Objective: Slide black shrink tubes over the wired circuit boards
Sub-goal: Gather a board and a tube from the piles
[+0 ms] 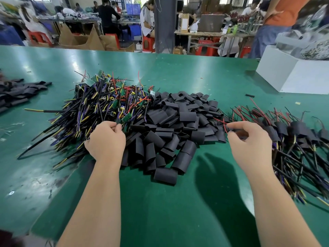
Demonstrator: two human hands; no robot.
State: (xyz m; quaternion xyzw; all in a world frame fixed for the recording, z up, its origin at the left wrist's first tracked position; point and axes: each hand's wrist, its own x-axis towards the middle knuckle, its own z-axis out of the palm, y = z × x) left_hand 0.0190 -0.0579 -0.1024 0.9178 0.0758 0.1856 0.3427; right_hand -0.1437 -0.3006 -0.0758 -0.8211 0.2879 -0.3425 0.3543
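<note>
Blur hides what the right hand (249,141) has in its curled grip; I cannot tell. The left hand (105,139) grip pinches a lead among the wired circuit boards (99,104), heaped beside flattened black shrink tubes (170,125) on the surface (178,202)

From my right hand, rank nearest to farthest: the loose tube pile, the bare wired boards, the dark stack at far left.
1. loose tube pile, just left of the right hand.
2. bare wired boards, by the left hand.
3. dark stack, far left table edge.
</note>
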